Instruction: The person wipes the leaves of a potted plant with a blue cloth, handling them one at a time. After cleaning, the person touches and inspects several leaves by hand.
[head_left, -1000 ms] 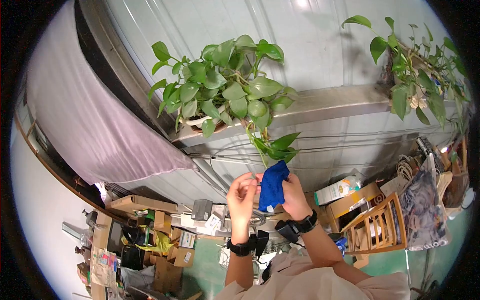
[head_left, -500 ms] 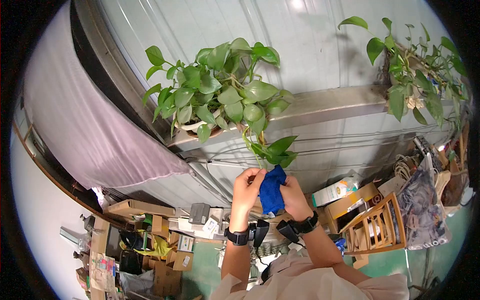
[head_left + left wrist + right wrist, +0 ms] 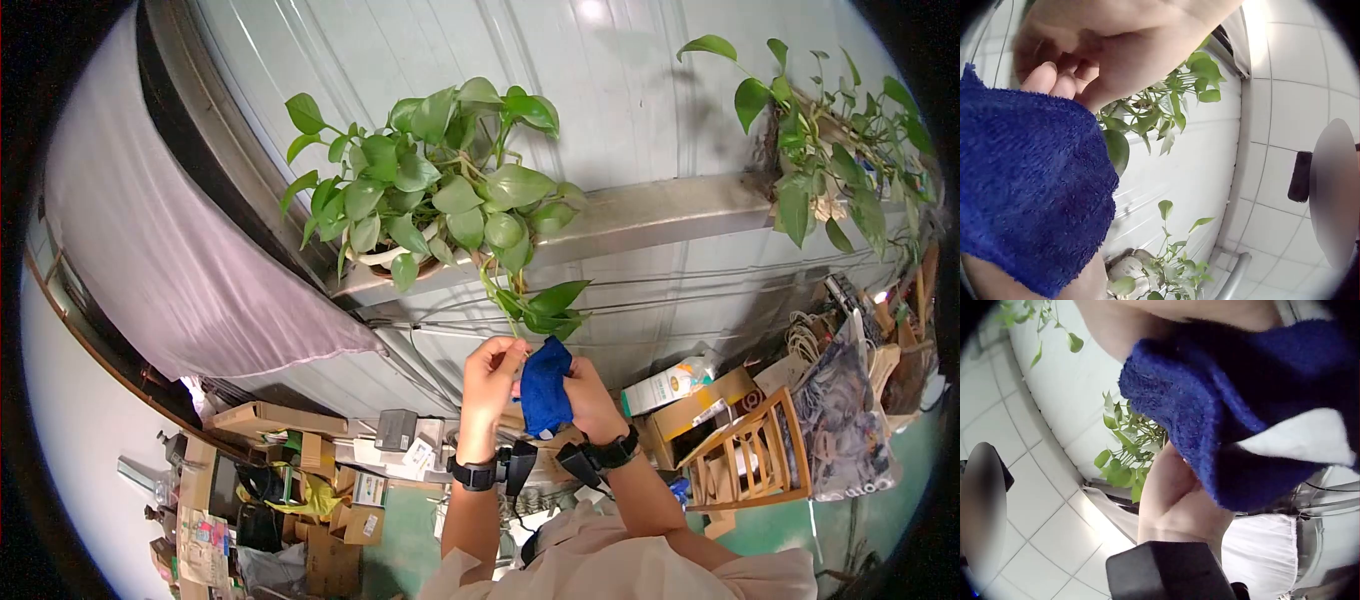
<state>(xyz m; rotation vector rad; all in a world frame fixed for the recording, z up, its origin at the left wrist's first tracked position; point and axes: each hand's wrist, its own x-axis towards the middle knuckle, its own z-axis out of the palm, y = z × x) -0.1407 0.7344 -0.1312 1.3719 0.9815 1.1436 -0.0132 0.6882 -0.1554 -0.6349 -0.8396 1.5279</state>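
A blue fluffy cloth [image 3: 545, 392] hangs in my right hand [image 3: 597, 405], which grips it along its right side. Its white label [image 3: 1304, 437] shows in the right wrist view. Left of the cloth, my left hand [image 3: 487, 385] has curled fingers, with thumb and fingertips pinching the thin stem [image 3: 513, 326] of a trailing vine. Leaves [image 3: 555, 300] of that vine dangle just above the cloth. The vine comes down from a leafy potted plant [image 3: 430, 180] on the ledge. In the left wrist view the cloth covers part of the right hand.
A metal ledge [image 3: 660, 205] runs along the pale panel wall, with a second plant [image 3: 840, 150] at its right. A pinkish curtain [image 3: 190, 230] hangs at left. Below are cardboard boxes [image 3: 330, 560], a wooden chair [image 3: 760, 450] and a patterned bag [image 3: 845, 425].
My left hand has risen slightly, its thumb and fingertips closing together at the stem. The cloth has shifted a little lower and to the right in my right hand.
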